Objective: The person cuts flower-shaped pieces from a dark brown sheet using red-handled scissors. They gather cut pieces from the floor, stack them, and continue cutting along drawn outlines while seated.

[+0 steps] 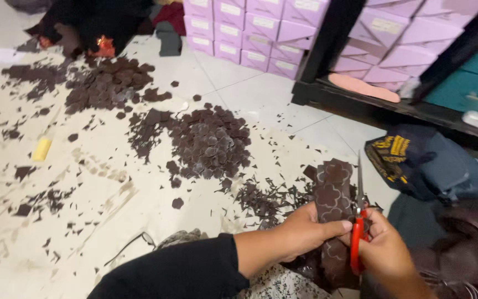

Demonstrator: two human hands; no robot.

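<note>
- Brown strip (333,205) of patterned material, traced with scalloped outlines, is held upright low in the frame, just right of the big middle pile of cut pieces (208,144).
- left hand (300,230) is wrapped around the strip's lower half, thumb pressed across the front, so a firm closed grip on it.
- right hand (385,252) is closed through the red handles of the scissors (358,213), blades pointing up along the strip's right edge, touching or just beside it, hard to say which.
- Small dark offcuts (266,199) lie scattered between the strip and the middle pile.
- Second pile of pieces (109,83) sits further up-left of the middle pile.
- Yellow block (42,149) lies well left of the middle pile.
- Stacked lilac boxes (250,33) stand beyond the middle pile, on a dark shelf frame (327,94).
</note>
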